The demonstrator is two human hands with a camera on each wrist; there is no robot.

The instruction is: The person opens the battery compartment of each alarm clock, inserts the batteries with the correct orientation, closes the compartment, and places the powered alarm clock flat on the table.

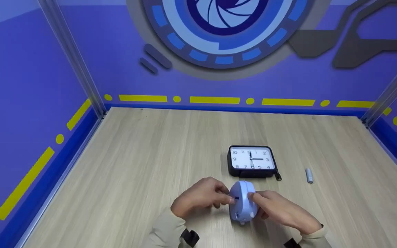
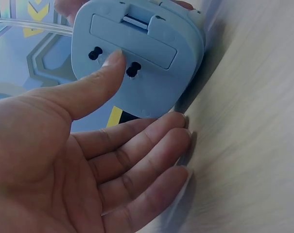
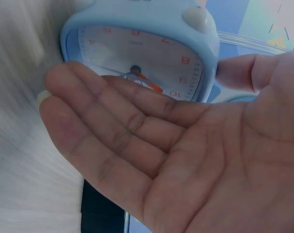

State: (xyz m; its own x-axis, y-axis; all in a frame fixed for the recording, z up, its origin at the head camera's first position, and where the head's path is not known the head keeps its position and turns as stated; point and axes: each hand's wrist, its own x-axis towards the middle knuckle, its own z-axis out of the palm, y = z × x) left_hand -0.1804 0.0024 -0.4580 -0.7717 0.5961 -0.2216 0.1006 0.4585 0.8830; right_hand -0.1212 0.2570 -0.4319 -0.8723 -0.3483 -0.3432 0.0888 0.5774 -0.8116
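Note:
A light blue alarm clock (image 1: pixel 244 206) stands on its side edge on the table, back turned left and face turned right. My right hand (image 1: pixel 283 210) grips it, thumb at the casing's edge and fingers across the numbered face (image 3: pixel 151 48). At the back, my left hand (image 1: pixel 202 194) touches the casing with its thumb (image 2: pixel 100 87), between two small black knobs (image 2: pixel 133 69). The left hand's other fingers stretch loosely below the clock's edge, palm showing. A rectangular battery cover (image 2: pixel 132 41) lies above the knobs in the left wrist view.
Just beyond my hands a black rectangular clock (image 1: pixel 252 158) lies face up, a short black piece (image 1: pixel 278 175) sticking out at its right corner. Farther right lies a small light grey cylinder (image 1: pixel 309 175). Blue-purple panels (image 1: pixel 198 82) wall the wooden table (image 1: pixel 143 148) at back and sides.

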